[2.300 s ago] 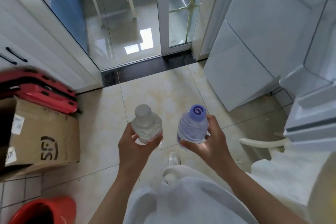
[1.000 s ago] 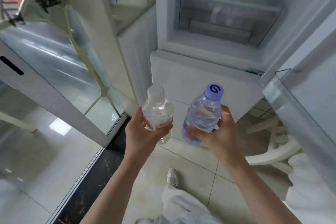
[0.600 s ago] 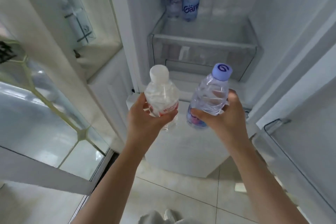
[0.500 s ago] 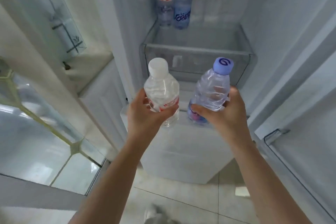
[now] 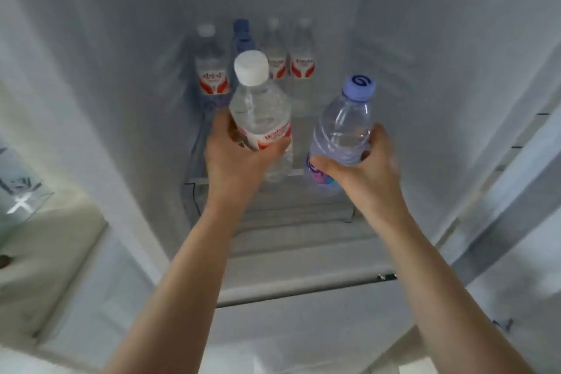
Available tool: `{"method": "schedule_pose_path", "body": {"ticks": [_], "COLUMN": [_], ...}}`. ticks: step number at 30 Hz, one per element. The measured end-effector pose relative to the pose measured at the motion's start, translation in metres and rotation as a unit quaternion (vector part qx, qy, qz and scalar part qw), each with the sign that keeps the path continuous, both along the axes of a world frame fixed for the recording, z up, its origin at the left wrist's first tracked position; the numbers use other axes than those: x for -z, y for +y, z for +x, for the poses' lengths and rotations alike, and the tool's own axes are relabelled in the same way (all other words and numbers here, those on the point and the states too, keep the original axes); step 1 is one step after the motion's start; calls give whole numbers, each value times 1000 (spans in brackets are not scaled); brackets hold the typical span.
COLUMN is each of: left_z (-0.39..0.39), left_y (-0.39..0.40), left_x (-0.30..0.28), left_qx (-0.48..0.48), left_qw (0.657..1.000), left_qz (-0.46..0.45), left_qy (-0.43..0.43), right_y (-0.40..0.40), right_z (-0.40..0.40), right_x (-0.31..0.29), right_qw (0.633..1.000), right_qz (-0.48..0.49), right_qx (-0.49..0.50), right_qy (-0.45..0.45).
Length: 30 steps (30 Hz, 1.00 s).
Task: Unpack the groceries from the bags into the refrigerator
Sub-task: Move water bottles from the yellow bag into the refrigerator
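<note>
Inside the open refrigerator [image 5: 425, 39], the left hand [image 5: 233, 158] grips a white-capped water bottle [image 5: 259, 112] while the right hand [image 5: 361, 167] grips a purple-capped bottle [image 5: 343, 127], both raised above the clear drawer [image 5: 194, 191]. Four bottles [image 5: 299, 61] stand blurred at the back; the blue one [image 5: 241, 36] is half hidden, its label unreadable.

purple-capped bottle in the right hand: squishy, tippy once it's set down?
The clear plastic bottle with the purple cap has thin ribbed walls, so it probably dents under the right hand. It looks full, so likely weighty. Tall and narrow, it may tip if nudged.
</note>
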State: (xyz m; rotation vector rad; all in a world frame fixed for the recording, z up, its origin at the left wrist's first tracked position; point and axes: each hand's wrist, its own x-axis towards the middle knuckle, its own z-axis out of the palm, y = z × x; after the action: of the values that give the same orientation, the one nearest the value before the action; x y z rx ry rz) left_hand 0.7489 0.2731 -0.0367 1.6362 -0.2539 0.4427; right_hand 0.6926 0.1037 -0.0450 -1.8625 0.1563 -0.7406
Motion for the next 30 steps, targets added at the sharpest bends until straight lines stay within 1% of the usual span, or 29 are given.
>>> {"method": "schedule_pose_path", "body": {"ticks": [5, 12, 18, 21, 25, 30], "left_z": [55, 107, 121, 127, 131, 132], "left_y": [-19, -38, -37, -31, -29, -34], "left_x": [-9, 7, -1, -2, 0, 8], "left_qx": [23, 60, 106, 154, 210, 209], "left_qw": [999, 998, 993, 986, 974, 975], "left_qz": [-15, 8, 21, 37, 50, 45], "left_qy": [-22, 30, 48, 57, 64, 68], "right_y": [-9, -31, -45, -50, -53, -51], "right_z": [54, 102, 122, 126, 129, 129], "right_x": [-12, -6, 0, 4, 5, 11], "right_qw": [999, 999, 996, 996, 996, 996], "right_qz": [1, 9, 18, 19, 26, 37], "right_qx": [32, 14, 5, -8, -50, -46], "right_qy": [14, 44, 84, 83, 73, 61]}}
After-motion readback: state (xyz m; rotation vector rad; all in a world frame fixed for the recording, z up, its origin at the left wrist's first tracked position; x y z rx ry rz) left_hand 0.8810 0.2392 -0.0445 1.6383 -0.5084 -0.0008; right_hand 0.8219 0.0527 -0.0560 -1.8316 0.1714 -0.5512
